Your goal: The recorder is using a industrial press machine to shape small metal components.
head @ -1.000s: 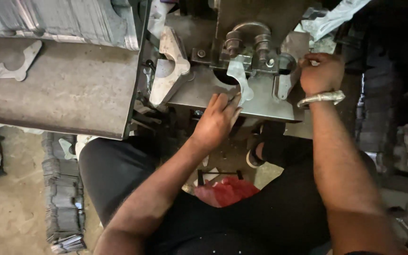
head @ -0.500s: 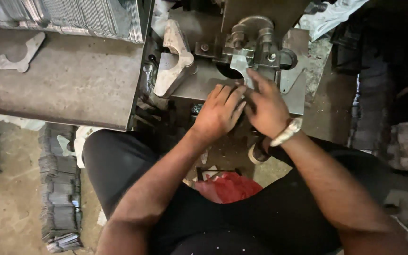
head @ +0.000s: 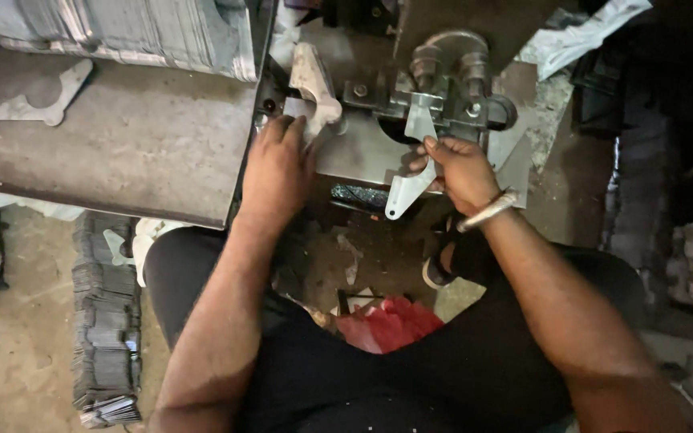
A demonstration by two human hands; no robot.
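Two hands are working at a small press [head: 443,88]: the right hand [head: 459,164] is pinching a flat metal blank [head: 411,172] under its die, while the left hand [head: 278,164] is resting open-palmed, holding nothing, beside the counter [head: 122,152], steadying the seated worker.

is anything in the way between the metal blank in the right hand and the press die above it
Nothing visible is. The right hand grips the flat metal blank, whose upper end already reaches the press die. The left hand rests apart, by the stack of shaped blanks at the bed's left edge.
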